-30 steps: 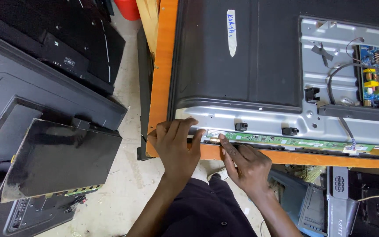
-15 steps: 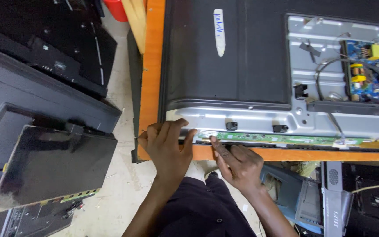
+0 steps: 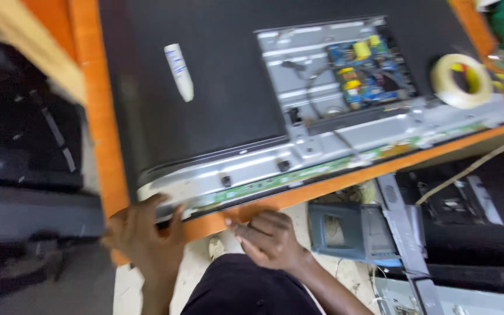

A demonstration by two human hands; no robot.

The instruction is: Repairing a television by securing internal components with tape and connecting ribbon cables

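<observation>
1. Flat-screen panel [image 3: 217,111] lies face down on an orange table [image 3: 97,134], back side up; its near long edge runs along the table's near edge, rising to the right in the head view.
2. Along that near edge a narrow green circuit strip [image 3: 275,181] sits in the bare grey metal frame [image 3: 252,163] (the black back cover stops short of it).
3. Left hand [image 3: 144,236] rests on the panel's near left corner, fingers curled over the metal edge and thumb up against it; gripping or only pressing, cannot tell.
4. Right hand [image 3: 269,239] sits just below the table's edge, fingers bent loosely inward, fingertips at the orange rim just beside the green strip; nothing visibly held.
5. Further up the panel, a blue circuit board [image 3: 368,73] with yellow parts is mounted in the open metal section, black cables looping beside it.
6. A white tube [image 3: 179,71] lies on the black cover, well apart from both hands.
7. A roll of pale tape [image 3: 461,80] rests at the panel's right end.
8. Below the table: a grey-blue device [image 3: 345,230] on the floor, near the right hand; dark panels at left (blurred).
</observation>
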